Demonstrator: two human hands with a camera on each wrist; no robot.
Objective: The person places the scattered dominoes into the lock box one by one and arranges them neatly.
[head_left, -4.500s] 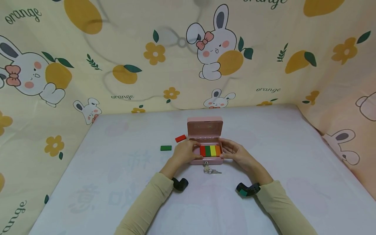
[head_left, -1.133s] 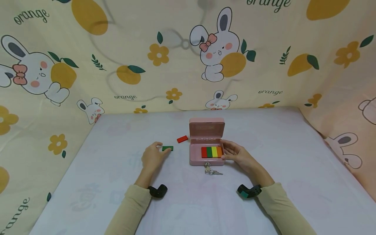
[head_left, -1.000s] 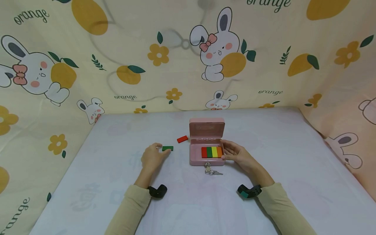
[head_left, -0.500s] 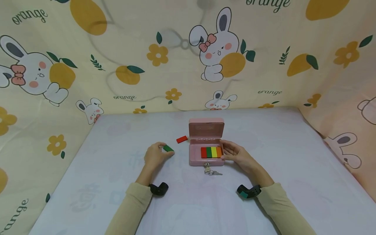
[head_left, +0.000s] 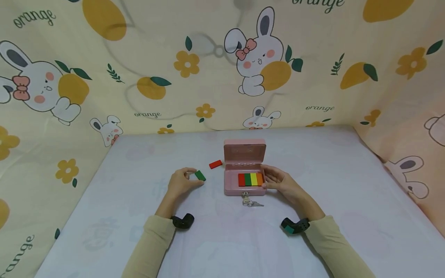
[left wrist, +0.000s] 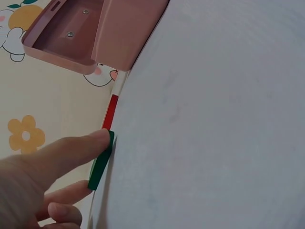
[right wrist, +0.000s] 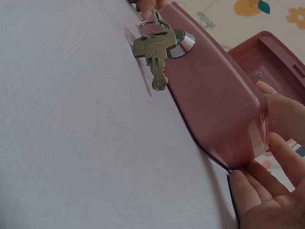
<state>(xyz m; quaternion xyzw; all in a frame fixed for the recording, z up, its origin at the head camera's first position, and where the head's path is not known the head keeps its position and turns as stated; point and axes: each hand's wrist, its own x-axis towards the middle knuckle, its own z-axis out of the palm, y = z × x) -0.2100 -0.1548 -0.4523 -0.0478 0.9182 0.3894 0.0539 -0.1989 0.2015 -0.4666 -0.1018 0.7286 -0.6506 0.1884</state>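
Observation:
My left hand (head_left: 180, 183) pinches a green rectangular block (head_left: 200, 175) by its ends between thumb and finger. In the left wrist view this green block (left wrist: 101, 164) is tilted, with a shadow on the cloth beside it. The right hand (head_left: 281, 180) holds the right end of a pink metal cash box (head_left: 231, 189), whose lid stands raised. Seen from the right wrist, its fingers (right wrist: 245, 191) are against the end wall low down, one digit at the rim. Inside the box, at its right side, several blocks (head_left: 247, 179) in red, green, yellow and orange form a row.
A red block (head_left: 215, 164) lies on the white cloth (head_left: 222, 239) just left of the box. Keys (right wrist: 155, 50) on a ring hang from the lock at the box front. A printed curtain (head_left: 208, 77) rises behind the table.
The left hand has gone from inside the box leftward to the green block, gripped it and turned it from lying level to slanting. The right hand has stayed at the box.

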